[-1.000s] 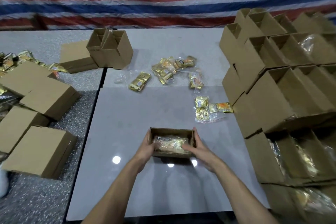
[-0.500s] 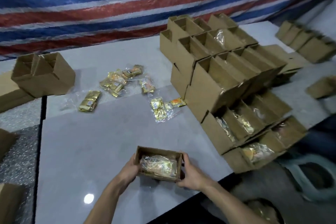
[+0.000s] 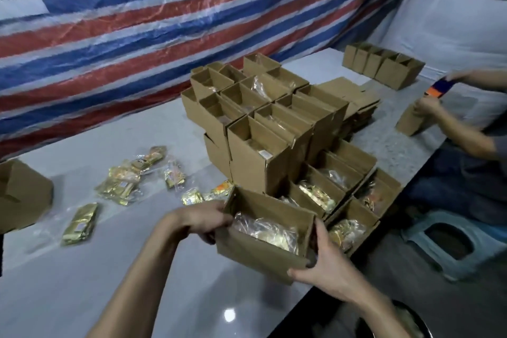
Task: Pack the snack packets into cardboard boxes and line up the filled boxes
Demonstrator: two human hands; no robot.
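Held box: an open-topped brown cardboard box (image 3: 255, 250) is held tilted at the near right edge of the grey table (image 3: 137, 269), just beside the lowest row of the stack
Contents: shiny gold snack packets (image 3: 269, 233) in crinkled clear wrap are seen lying inside
Left hand (image 3: 203, 221): curled round the box's left end wall, gripping it
Right hand (image 3: 326, 263): clasped on the box's right end, thumb up along the wall
Stack: filled boxes (image 3: 260, 162) are piled in stepped rows, tops open
Loose packets (image 3: 123, 184): scattered on the table, left of the stack
Backdrop: a red, white and blue striped tarpaulin (image 3: 137, 22) is hung behind
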